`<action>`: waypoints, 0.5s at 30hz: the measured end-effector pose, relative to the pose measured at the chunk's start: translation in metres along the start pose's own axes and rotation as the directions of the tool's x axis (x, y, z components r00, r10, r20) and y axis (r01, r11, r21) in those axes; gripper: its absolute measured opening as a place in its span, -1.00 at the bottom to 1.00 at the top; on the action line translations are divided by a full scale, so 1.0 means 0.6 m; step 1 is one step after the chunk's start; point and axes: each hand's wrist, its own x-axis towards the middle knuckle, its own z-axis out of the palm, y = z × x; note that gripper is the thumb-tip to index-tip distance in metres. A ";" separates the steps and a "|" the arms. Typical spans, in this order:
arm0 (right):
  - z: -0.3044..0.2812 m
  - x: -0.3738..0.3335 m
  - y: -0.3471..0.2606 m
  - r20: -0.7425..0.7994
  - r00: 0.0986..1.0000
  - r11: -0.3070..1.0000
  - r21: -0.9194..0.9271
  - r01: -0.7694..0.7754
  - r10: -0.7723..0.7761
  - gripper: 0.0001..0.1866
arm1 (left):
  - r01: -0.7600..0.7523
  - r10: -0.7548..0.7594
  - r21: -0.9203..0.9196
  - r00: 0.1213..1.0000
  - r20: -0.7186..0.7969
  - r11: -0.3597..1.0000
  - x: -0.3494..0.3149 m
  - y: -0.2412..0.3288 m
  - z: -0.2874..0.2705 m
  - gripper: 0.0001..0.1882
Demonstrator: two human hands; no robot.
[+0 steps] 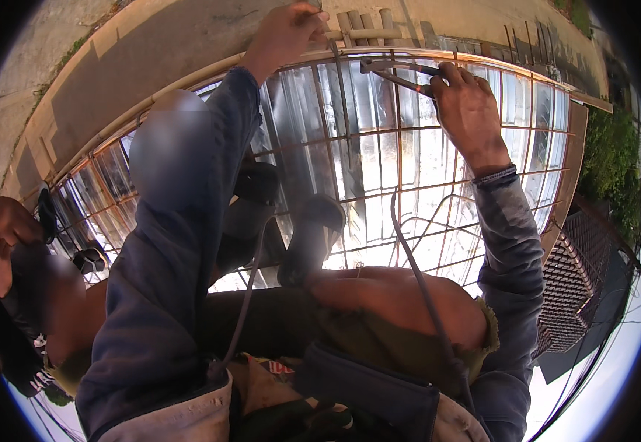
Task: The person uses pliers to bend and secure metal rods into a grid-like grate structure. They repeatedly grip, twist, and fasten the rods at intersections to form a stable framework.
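Note:
My right hand (468, 110) grips the handles of a pair of pincers (403, 65), whose jaws point left, just inside the far edge of a steel rebar grid (368, 133). Further left, my left hand (283, 37) reaches past that edge. Its fingers are curled together near the top of an upright rod, and whatever they pinch is too small to make out. Under the grid lie shiny corrugated metal sheets (291, 110), bright with glare. My knees are bent, and a dark shoe (313, 228) rests on the grid.
Another person (11, 228) crouches at the left. A long pole (176, 87) runs along the grid's far edge, with short wooden pieces (368, 22) beyond it. At the right are a wooden board (567, 177), a tiled roof (567, 272) and green foliage (608, 147). Dark cords hang before me.

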 end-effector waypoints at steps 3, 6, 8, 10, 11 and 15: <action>-0.029 0.085 0.018 -0.039 0.963 0.887 -0.400 0.230 -0.267 -0.84 | -0.003 0.001 -0.052 0.999 -0.039 0.999 0.006 -0.005 0.003 -0.62; -0.037 0.158 -0.005 0.068 0.934 0.805 -0.488 0.337 -0.349 -0.82 | 0.028 -0.033 -0.072 0.997 -0.071 0.997 0.006 0.006 0.019 -0.64; -0.087 0.188 -0.015 0.085 0.890 0.767 -0.475 0.432 -0.449 -0.76 | 0.041 -0.049 -0.103 0.995 -0.083 0.994 0.009 0.012 0.033 -0.65; -0.123 0.223 -0.035 0.059 0.834 0.700 -0.512 0.497 -0.549 -0.68 | 0.065 -0.080 -0.142 0.991 -0.104 0.988 -0.004 0.006 0.021 -0.66; -0.133 0.231 -0.044 0.119 0.829 0.657 -0.554 0.512 -0.546 -0.68 | 0.073 -0.092 -0.174 0.990 -0.105 0.982 -0.010 0.005 0.019 -0.66; -0.069 0.226 -0.018 0.075 0.854 0.682 -0.567 0.462 -0.515 -0.79 | 0.076 -0.114 -0.309 0.988 -0.108 0.948 -0.012 0.028 0.030 -0.67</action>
